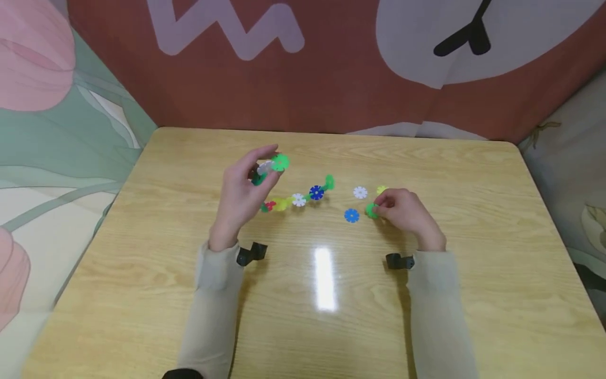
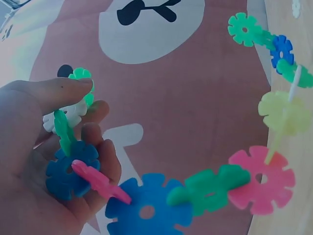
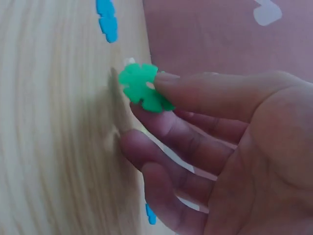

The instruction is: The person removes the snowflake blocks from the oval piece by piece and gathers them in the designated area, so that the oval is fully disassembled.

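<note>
My left hand (image 1: 240, 193) is raised above the table and holds one end of a chain of interlocking notched plastic discs between thumb and fingers. A bright green disc (image 1: 281, 162) sticks out past the fingertips, with a white disc (image 2: 71, 116) behind it. From the hand the chain (image 2: 149, 211) runs through blue, pink, green and yellow discs to a green disc (image 2: 244, 29) at its far end. Over to the right, my right hand (image 1: 402, 210) pinches a loose green disc (image 3: 142, 87) between thumb and index finger, close above the tabletop.
Near the right hand lie a white disc (image 1: 360, 192), a blue disc (image 1: 352, 215) and a yellow disc (image 1: 381, 189), partly behind the fingers. The wooden table (image 1: 293, 337) ends at a red printed backdrop (image 1: 331, 95).
</note>
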Demonstrator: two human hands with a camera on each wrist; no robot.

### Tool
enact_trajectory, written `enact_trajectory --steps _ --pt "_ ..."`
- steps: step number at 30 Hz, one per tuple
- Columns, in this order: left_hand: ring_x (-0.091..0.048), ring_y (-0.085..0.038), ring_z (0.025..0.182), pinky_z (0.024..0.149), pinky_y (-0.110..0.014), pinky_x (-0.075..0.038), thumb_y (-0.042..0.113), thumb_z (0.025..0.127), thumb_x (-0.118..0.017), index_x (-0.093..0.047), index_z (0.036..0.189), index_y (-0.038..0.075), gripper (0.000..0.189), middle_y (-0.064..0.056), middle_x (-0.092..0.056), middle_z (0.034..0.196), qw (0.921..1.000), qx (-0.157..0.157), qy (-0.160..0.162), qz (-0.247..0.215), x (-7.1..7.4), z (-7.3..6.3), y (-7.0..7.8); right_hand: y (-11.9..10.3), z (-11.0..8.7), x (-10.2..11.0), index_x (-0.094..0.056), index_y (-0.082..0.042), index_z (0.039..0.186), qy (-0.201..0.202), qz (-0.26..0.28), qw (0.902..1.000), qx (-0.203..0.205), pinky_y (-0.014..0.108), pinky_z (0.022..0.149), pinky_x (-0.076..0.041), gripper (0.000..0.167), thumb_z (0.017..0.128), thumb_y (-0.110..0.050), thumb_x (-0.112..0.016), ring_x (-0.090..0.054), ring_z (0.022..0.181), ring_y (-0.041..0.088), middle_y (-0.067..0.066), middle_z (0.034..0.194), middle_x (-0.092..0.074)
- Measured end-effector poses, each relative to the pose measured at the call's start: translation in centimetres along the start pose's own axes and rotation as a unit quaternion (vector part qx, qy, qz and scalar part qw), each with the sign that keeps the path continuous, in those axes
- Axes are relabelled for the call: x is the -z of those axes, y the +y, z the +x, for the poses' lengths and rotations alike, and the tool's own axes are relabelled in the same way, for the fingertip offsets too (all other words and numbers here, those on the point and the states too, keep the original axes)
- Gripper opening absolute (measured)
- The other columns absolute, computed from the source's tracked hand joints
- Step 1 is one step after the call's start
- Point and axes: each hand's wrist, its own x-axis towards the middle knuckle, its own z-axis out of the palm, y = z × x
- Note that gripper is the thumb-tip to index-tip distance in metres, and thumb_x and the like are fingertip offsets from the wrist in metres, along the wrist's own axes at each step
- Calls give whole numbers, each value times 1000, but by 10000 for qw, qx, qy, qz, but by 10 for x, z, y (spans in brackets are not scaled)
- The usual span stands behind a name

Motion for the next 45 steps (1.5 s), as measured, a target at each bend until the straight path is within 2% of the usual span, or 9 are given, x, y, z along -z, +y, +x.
enact_trajectory --steps 6,15,20,23,26,30,36,41,45 --pt "-44 -11 60 54 -17 -38 0 85 -69 -65 119 0 35 -13 -70 112 9986 -483 -139 -170 -3 4 1 1 -1 -3 -67 -2 104 -68 -219 9994 -247 33 73 -46 24 94 -23 -63 -55 84 25 14 98 -64" --pt "-51 -14 71 61 -17 -40 0 83 -70 -67 114 -2 30 -14 -70 107 9974 -699 -77 -161 -6 -2 7 1 -1 -3 -66 -3 108 -94 -515 9966 -643 43 83 -47 27 94 -25 -61 -54 96 30 17 107 -64" --pt "-54 -14 76 62 -17 -40 0 84 -70 -69 110 -1 26 -14 -70 100 9967 -805 -12 -103 -4 -5 9 -17 -4 -5 -67 -3 109 848 -99 9963 105 34 73 -46 27 95 -26 -62 -57 87 26 13 103 -66" --pt "-55 -14 76 62 -17 -41 0 83 -70 -69 109 -2 26 -14 -70 97 9959 -906 -38 -36 -4 -5 12 -40 -9 -7 -68 -4 108 1705 559 9796 909 24 70 -46 24 94 -22 -64 -57 84 21 10 101 -67" --pt "-57 -14 77 63 -17 -42 0 81 -72 -69 108 -2 27 -14 -69 94 9946 -1034 -78 -11 -5 -5 14 -66 -17 -11 -70 -6 108 2115 1230 9556 1642 17 68 -46 20 93 -18 -65 -59 83 13 8 98 -67" --pt "-59 -15 77 62 -19 -42 0 80 -74 -69 108 -3 29 -12 -69 90 9919 -1248 -221 -17 -9 -5 17 -96 -26 -20 -68 -5 112 1858 2081 9389 2017 18 68 -49 21 95 -16 -62 -60 86 8 8 99 -68" --pt "-59 -14 79 66 -21 -48 1 79 -75 -67 110 -4 32 -10 -69 90 9851 -1538 -767 -73 -17 -8 19 -115 -30 -34 -62 -1 119 973 3355 9178 1888 23 60 -51 25 97 -11 -58 -60 78 18 11 100 -65" --pt "-56 -11 76 66 -20 -47 3 81 -75 -67 110 -2 31 -7 -67 91 9786 -1687 -1176 -72 -22 -8 22 -115 -29 -37 -62 0 116 473 3769 9091 1709 23 57 -47 23 97 -11 -58 -56 69 18 1 86 -63" --pt "-55 -12 77 66 -20 -47 3 82 -75 -67 111 -2 31 -7 -67 91 9742 -1792 -1371 -31 -24 -8 24 -115 -26 -38 -64 -1 106 215 4000 9011 1661 23 58 -46 15 95 -11 -60 -56 69 17 1 82 -63"
